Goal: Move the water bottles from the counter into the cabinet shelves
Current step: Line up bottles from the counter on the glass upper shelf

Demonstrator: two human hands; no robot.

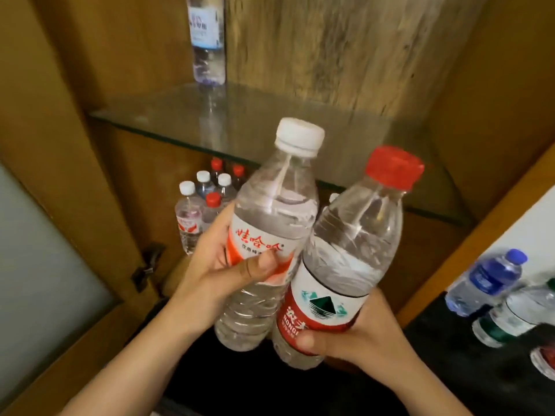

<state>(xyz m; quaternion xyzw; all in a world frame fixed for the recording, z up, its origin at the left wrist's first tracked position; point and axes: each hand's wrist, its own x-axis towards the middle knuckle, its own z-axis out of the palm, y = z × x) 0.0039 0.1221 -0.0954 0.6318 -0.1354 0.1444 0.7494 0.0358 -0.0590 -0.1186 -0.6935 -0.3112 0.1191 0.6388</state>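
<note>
Both forearms reach up from the bottom of my view, each hand carrying 1 water bottle toward the open cabinet. My left hand [222, 274] is wrapped around the label of the white-capped bottle [270, 235], thumb across the front. My right hand [357, 334] clasps the red-capped bottle [345, 265] low on its red label, thumb in front. Both bottles tilt with their caps away from me, and their sides touch or nearly touch at mid-height. I judge they are gripped at the label so they can be set down base first.

Going from largest to smallest: the wooden cabinet [330, 55] fills the frame, its frosted door [45, 265] swung open at left. A glass shelf [240, 115] crosses the middle, its front edge just behind the 2 caps. It is mostly bare, with 1 bottle [207, 40] standing at the back left, so there is wide room along the centre and right. Below the glass, a cluster of bottles [207, 202] crowds the left of the lower shelf; the right side there is hidden behind my bottles.

At right, the dark counter [450, 355] holds more bottles waiting, including a blue-capped bottle [486, 280]. I think the glass edge is the thing to clear.
</note>
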